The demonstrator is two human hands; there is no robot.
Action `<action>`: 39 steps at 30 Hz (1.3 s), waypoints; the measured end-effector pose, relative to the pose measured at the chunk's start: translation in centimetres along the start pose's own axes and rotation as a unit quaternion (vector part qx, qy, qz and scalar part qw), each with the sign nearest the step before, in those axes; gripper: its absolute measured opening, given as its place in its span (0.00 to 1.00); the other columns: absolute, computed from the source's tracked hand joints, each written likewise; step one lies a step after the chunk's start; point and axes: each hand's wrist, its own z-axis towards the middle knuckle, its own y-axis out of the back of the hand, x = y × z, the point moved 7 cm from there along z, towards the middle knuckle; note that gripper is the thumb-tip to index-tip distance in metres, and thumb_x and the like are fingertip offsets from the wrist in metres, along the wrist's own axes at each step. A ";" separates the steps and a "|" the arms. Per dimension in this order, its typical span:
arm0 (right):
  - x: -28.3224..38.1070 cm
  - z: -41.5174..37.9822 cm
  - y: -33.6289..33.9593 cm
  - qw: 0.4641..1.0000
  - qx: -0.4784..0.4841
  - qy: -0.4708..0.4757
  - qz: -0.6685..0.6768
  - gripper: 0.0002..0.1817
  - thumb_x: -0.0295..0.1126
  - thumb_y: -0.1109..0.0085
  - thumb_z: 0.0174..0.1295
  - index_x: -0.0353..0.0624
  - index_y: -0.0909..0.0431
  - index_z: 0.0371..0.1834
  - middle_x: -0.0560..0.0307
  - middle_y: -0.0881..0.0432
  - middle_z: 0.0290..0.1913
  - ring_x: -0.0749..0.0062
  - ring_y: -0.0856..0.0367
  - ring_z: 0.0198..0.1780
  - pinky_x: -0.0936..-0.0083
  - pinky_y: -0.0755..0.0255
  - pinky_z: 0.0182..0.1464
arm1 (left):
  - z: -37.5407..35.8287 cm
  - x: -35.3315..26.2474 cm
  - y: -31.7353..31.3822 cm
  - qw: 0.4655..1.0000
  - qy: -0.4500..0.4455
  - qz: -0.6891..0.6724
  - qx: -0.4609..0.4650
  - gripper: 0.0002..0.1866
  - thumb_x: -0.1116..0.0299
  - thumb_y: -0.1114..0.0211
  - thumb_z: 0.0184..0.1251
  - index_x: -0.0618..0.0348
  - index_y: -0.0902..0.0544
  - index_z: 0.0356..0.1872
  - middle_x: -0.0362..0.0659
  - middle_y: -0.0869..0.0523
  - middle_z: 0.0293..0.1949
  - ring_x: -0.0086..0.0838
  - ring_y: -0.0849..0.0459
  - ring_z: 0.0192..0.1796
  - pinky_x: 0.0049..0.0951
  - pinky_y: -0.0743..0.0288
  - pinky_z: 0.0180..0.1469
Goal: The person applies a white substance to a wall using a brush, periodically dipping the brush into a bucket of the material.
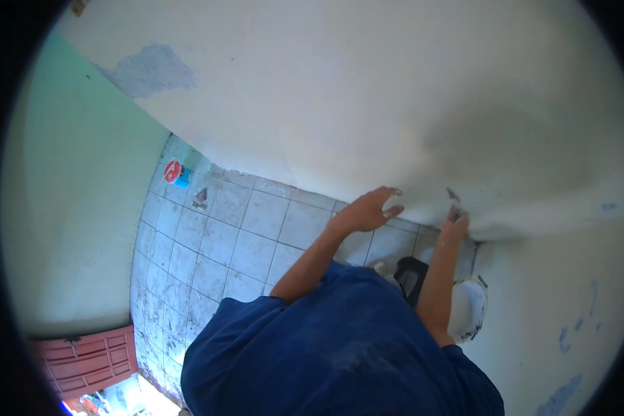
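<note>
My right hand (456, 225) is closed around a small putty knife (453, 195), its blade pointing up the pale wall (340, 97) close to the surface. The handle is hidden inside my fingers. To the left, my left hand (369, 211) is stretched out before the lower part of the same wall, thumb and fingers apart, with nothing in it. Pale smears show on its fingertips. Below my right forearm, a white bucket (480, 302) with a stained rim stands on the floor, partly covered by my arm.
A dark tray-like item (410, 276) lies beside the bucket. On the tiled floor (253, 215) at the left are a blue tub with a red lid (176, 173) and a small scrap (200, 198). A green wall (83, 187) and a red door (90, 359) stand at far left.
</note>
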 end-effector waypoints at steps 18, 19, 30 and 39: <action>-29.3 -24.9 13.6 0.756 -0.330 -0.358 0.437 0.15 0.22 0.42 0.55 0.34 0.25 0.47 0.50 0.26 0.50 0.66 0.26 0.53 0.69 0.26 0.53 | 6.1 0.0 -17.0 0.926 0.003 -0.080 0.368 0.29 0.54 0.43 0.65 0.64 0.35 0.60 0.55 0.26 0.57 0.44 0.26 0.59 0.36 0.31 0.57; -27.7 -23.8 15.1 0.685 -0.362 -0.343 0.531 0.13 0.22 0.43 0.55 0.39 0.25 0.45 0.54 0.24 0.45 0.68 0.25 0.49 0.68 0.24 0.48 | 6.6 -1.1 -19.2 0.919 -0.031 -0.068 0.386 0.29 0.55 0.43 0.66 0.65 0.35 0.60 0.55 0.26 0.57 0.43 0.26 0.58 0.36 0.31 0.57; -38.5 -23.5 9.8 0.846 -0.198 -0.409 0.278 0.07 0.25 0.41 0.51 0.40 0.21 0.35 0.56 0.19 0.36 0.71 0.21 0.38 0.75 0.28 0.43 | 4.6 -5.1 -41.3 0.850 -0.036 0.041 0.523 0.29 0.59 0.42 0.65 0.68 0.36 0.61 0.58 0.30 0.60 0.45 0.28 0.60 0.36 0.33 0.58; -41.1 -22.6 -0.5 0.881 -0.149 -0.408 0.187 0.17 0.31 0.36 0.46 0.43 0.20 0.42 0.46 0.21 0.44 0.51 0.23 0.47 0.65 0.30 0.51 | 2.7 -1.6 -49.6 0.838 -0.152 0.141 0.506 0.30 0.62 0.44 0.63 0.70 0.39 0.62 0.59 0.41 0.66 0.47 0.41 0.68 0.36 0.43 0.67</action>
